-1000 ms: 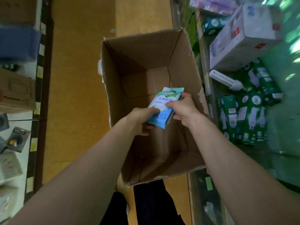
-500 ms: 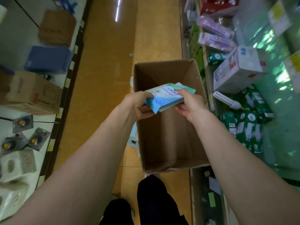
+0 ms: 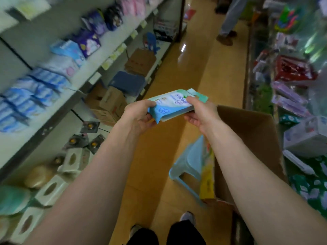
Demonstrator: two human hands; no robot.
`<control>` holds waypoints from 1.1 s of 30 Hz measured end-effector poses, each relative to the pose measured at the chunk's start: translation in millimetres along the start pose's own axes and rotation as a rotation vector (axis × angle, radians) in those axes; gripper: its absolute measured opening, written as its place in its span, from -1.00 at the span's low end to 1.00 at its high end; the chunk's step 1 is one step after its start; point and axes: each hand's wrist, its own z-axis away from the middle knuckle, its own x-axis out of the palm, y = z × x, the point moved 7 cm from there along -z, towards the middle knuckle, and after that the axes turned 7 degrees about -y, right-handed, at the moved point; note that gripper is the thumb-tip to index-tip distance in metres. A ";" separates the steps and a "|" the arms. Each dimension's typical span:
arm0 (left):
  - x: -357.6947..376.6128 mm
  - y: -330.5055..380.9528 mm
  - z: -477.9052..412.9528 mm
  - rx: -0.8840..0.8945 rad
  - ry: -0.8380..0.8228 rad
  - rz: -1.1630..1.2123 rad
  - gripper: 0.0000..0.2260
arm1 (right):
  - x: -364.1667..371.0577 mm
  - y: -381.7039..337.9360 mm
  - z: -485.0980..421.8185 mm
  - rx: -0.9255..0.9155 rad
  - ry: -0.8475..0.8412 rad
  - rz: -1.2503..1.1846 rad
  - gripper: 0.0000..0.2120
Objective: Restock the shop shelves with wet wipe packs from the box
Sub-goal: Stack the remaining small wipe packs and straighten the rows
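— Over the aisle floor, between the shelves [image 3: 83, 71] on the left and the cardboard box [image 3: 247, 138] on the right: wet wipe packs [image 3: 169, 105] held level in the air. Who has them?
— Both hands. Left hand [image 3: 139, 114] grips the near blue end, thumb on top and fingers underneath. Right hand [image 3: 200, 114] clamps the far end the same way. The layered edge suggests more than one pack, but the count is unclear.
— How to do the step well?
— My read is a carry to the shelf. Keep the stack squeezed flat so the slick wrappers don't fan out. Head for the blue packs [image 3: 26, 96] along the shelf's front edge; they may be the same kind, but they're too blurred to confirm. Set the stack down, push it back, then let go. Mind the pale blue stool [image 3: 191, 156] just beside the box.
— What's in the box?
— It's open-topped. Only a bare brown inner wall shows, and the right forearm hides the bottom. I can't tell what's left.
— And the shelves?
— Blurred. Blue and purple packets sit on the upper levels, with tissue boxes [image 3: 51, 188] on the lowest.
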 end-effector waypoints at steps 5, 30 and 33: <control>-100.1 64.8 38.6 0.161 0.054 0.082 -0.79 | 116.1 -25.2 35.0 -0.087 -0.133 0.077 -0.72; -451.0 205.4 200.9 0.459 0.444 0.055 -0.81 | 553.3 -75.7 183.6 -0.333 -0.979 0.406 -0.88; -466.2 229.1 201.1 0.461 0.523 0.022 -0.82 | 586.7 -83.4 182.4 -0.346 -1.058 0.461 -0.86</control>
